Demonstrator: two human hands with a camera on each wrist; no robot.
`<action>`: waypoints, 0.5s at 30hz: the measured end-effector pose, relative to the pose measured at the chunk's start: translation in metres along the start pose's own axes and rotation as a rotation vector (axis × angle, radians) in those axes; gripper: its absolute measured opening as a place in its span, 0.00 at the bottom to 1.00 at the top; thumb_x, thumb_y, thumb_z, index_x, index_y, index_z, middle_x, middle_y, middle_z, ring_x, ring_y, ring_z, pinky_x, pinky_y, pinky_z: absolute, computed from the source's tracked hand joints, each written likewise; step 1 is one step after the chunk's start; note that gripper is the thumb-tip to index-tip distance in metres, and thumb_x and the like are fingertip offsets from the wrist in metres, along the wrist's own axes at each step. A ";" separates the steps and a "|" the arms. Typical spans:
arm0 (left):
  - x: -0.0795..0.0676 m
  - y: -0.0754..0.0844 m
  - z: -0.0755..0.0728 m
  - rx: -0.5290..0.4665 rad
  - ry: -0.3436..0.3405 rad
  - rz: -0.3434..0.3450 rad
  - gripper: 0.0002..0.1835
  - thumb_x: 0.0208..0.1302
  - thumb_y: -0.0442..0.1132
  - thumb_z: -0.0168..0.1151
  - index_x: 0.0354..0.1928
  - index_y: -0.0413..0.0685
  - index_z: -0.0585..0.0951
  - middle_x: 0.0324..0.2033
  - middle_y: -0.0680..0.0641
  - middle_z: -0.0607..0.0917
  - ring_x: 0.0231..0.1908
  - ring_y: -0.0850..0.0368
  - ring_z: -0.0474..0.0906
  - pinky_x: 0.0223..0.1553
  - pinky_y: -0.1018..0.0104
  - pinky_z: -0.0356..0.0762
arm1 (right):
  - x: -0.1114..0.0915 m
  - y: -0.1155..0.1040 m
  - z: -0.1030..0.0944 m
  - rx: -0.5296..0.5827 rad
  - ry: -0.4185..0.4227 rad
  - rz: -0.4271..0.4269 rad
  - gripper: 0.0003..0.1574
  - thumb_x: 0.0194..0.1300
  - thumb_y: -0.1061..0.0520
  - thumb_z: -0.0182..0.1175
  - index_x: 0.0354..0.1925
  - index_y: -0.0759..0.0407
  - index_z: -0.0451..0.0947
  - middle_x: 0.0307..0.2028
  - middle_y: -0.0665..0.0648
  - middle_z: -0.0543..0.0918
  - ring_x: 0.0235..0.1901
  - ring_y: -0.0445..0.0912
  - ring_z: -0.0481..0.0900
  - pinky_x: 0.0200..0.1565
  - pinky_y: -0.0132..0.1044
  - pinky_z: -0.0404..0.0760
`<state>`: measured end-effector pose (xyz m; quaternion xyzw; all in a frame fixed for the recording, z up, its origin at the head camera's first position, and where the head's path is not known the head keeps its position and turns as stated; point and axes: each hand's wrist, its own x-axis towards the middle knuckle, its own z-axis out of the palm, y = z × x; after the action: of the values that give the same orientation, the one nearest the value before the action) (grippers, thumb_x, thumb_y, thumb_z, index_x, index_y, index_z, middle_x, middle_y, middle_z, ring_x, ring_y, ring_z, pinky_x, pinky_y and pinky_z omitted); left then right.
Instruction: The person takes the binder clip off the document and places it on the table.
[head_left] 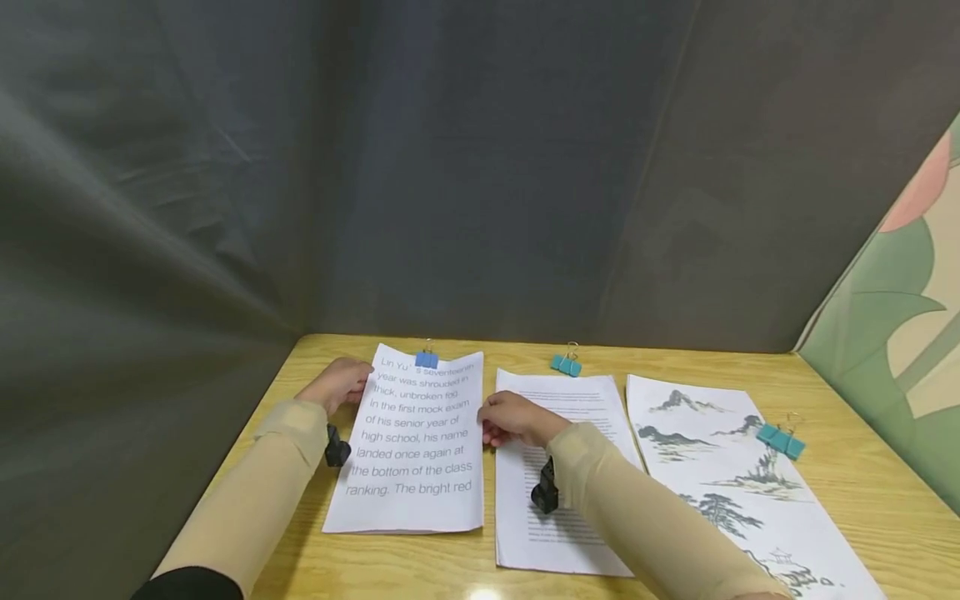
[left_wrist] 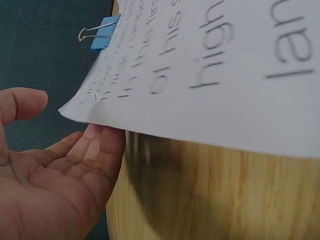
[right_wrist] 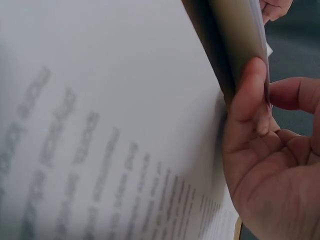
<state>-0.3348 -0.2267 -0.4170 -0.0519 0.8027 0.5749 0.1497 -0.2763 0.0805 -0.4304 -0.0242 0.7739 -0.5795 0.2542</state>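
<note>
A large-print stack of paper (head_left: 420,433) is tilted at the left of the table, with a blue binder clip (head_left: 427,360) at its top edge. My left hand (head_left: 341,385) is at the stack's upper left edge. In the left wrist view its fingers (left_wrist: 102,150) reach under the paper, while the thumb stands apart from the sheet. On the opposite side, my right hand (head_left: 521,418) pinches the stack's right edge between thumb and fingers, as the right wrist view shows. Below that hand lies a small-print stack of paper (head_left: 562,550).
A teal binder clip (head_left: 566,365) is near the small-print stack's top edge. Farther right lies a sheet with ink landscapes (head_left: 690,433), another teal binder clip (head_left: 782,440) at its right edge. A dark curtain (head_left: 480,167) stands behind the wooden table (head_left: 862,467).
</note>
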 end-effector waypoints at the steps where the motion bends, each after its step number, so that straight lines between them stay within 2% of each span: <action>1: 0.001 0.000 0.000 0.002 0.002 0.003 0.22 0.76 0.36 0.48 0.63 0.24 0.68 0.50 0.37 0.76 0.43 0.51 0.75 0.46 0.61 0.79 | -0.001 0.000 0.000 -0.003 -0.002 0.002 0.05 0.70 0.66 0.53 0.34 0.64 0.73 0.22 0.56 0.78 0.20 0.41 0.75 0.25 0.28 0.77; 7: 0.002 0.001 0.001 0.035 -0.024 0.000 0.25 0.77 0.37 0.48 0.66 0.23 0.65 0.52 0.35 0.76 0.43 0.50 0.77 0.44 0.62 0.79 | -0.002 0.006 -0.003 -0.017 -0.020 0.037 0.06 0.71 0.66 0.52 0.36 0.65 0.75 0.23 0.56 0.79 0.21 0.41 0.76 0.24 0.28 0.77; 12: 0.003 0.004 0.002 0.021 -0.047 0.021 0.22 0.77 0.36 0.47 0.63 0.22 0.67 0.46 0.38 0.77 0.40 0.53 0.78 0.41 0.63 0.80 | -0.002 0.009 -0.005 -0.007 -0.016 0.043 0.06 0.71 0.66 0.52 0.37 0.65 0.76 0.23 0.57 0.80 0.21 0.41 0.77 0.25 0.28 0.77; 15: 0.003 0.006 0.002 0.024 -0.045 0.028 0.23 0.78 0.35 0.46 0.64 0.21 0.66 0.46 0.38 0.79 0.40 0.53 0.79 0.43 0.63 0.80 | -0.001 0.010 -0.004 0.003 -0.023 0.037 0.05 0.71 0.66 0.52 0.37 0.66 0.76 0.23 0.57 0.80 0.21 0.41 0.77 0.25 0.28 0.77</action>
<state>-0.3386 -0.2229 -0.4132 -0.0259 0.8067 0.5683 0.1599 -0.2743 0.0881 -0.4380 -0.0160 0.7704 -0.5757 0.2736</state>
